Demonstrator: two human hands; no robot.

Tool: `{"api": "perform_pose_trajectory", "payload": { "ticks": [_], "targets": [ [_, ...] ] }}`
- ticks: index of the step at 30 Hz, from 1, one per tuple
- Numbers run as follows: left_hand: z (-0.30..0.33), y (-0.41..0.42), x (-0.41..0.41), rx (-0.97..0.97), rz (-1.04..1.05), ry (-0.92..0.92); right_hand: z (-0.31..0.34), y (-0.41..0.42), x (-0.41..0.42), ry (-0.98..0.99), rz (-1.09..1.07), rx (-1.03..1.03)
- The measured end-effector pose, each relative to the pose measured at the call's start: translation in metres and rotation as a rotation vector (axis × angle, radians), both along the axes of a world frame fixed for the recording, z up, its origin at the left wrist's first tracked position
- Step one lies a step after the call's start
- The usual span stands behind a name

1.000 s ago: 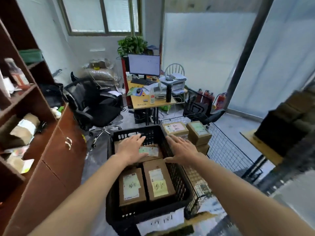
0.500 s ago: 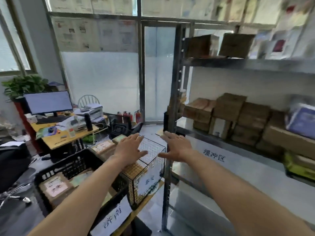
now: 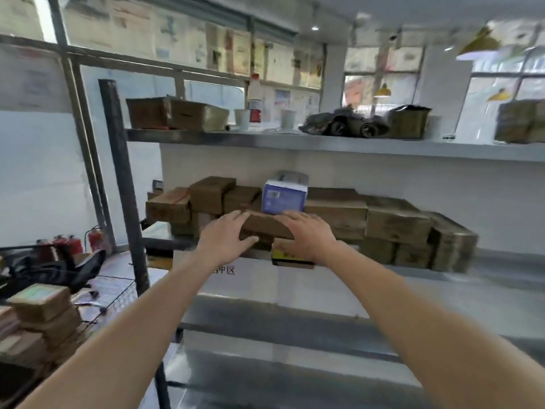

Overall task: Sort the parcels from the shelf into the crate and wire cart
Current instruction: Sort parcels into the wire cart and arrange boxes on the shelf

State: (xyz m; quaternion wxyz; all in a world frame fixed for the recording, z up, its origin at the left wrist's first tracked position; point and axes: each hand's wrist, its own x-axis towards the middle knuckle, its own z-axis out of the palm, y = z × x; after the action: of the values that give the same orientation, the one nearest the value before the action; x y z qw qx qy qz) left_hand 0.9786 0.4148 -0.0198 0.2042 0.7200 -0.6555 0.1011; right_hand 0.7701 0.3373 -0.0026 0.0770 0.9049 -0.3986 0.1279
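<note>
At the middle level of the metal shelf (image 3: 324, 144), both hands now reach in toward the stacked parcels, where half a second ago they hung in open air beside the wire cart and a second ago they were down over the black crate. The view has swung from the crate to the shelf, so one drop looks finished and the next pick is starting. The left hand (image 3: 225, 240) lies against the near left end of a flat brown parcel (image 3: 265, 225), fingers (image 3: 236, 221) spread over its top edge and thumb along its front. The right hand (image 3: 305, 234) covers the parcel's right end, fingers likewise spread. Motion blur makes it hard to say whether either hand has closed on the cardboard or merely rests there. A blue-and-white box (image 3: 283, 196) sits just behind, seemingly touching the brown parcel, so pulling forward may disturb it. More sorted parcels (image 3: 41, 314) are stacked at lower left.
</note>
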Motion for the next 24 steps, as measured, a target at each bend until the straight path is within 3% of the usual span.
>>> {"api": "perform_pose_trajectory", "payload": {
  "ticks": [12, 24],
  "targets": [
    [-0.006, -0.062, -0.305, 0.045, -0.384, 0.001, -0.004, 0.012, -0.330, -0.092, -0.455, 0.024],
    [-0.030, -0.152, -0.461, 0.119, -0.546, 0.090, -0.038, -0.048, -0.492, -0.116, -0.668, 0.100]
  ]
}}
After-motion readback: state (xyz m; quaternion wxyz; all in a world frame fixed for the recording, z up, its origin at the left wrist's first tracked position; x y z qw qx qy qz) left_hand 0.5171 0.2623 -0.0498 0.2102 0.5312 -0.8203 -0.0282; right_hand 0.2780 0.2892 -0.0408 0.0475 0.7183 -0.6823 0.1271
